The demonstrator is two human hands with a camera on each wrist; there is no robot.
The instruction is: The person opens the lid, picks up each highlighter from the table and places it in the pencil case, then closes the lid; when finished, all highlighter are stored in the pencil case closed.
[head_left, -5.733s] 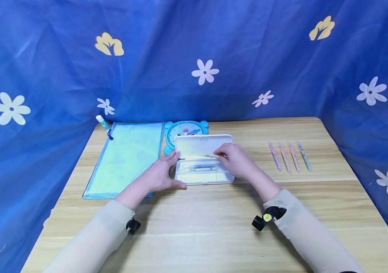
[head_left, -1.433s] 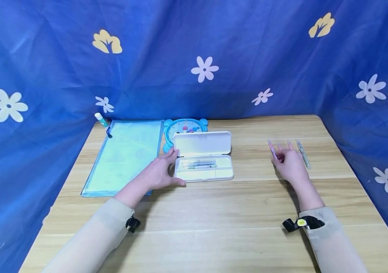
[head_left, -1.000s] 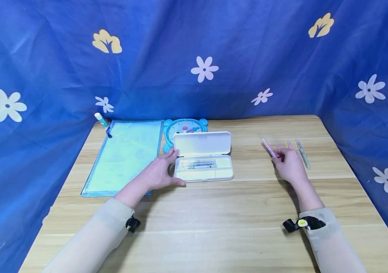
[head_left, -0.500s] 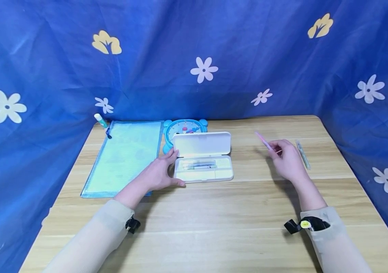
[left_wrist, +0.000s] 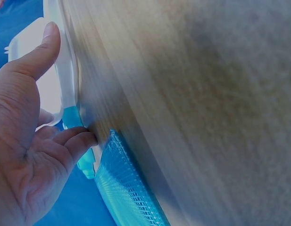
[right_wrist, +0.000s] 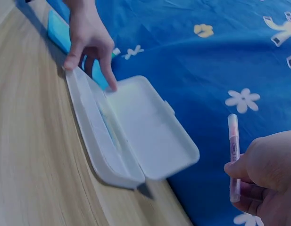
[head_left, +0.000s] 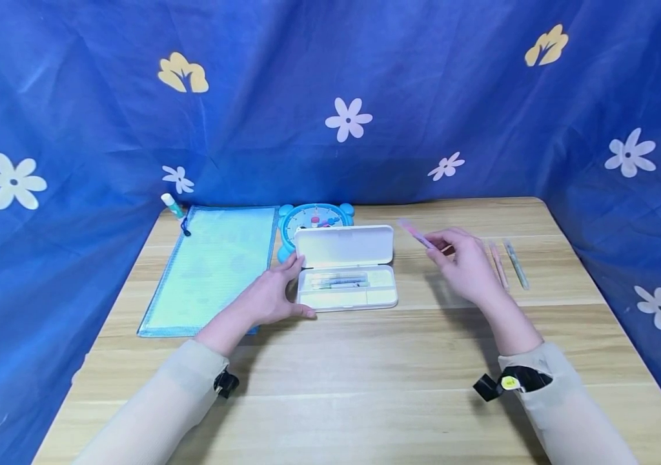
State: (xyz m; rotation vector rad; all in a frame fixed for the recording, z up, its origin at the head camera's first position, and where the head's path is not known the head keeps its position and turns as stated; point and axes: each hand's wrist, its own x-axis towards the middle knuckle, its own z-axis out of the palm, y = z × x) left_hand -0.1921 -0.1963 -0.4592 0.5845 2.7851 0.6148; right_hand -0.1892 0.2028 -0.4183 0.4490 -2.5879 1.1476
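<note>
A white pencil case stands on the table with its lid up and several pens in its back compartment. My left hand holds the case's left end, thumb at the front corner and index finger by the hinge. To the right of the case, my right hand pinches a slim pink-purple marker above the table. In the right wrist view the marker is upright between thumb and fingers, its clear cap uppermost.
A pink pen and a green one lie right of my right hand. Behind the case sits a blue toy clock. At left are a blue mesh folder and a glue stick. Blue cloth hangs behind.
My right hand went from the case to the pen row, picked up the leftmost marker and carries it left toward the case. Left hand has stayed at the case.
</note>
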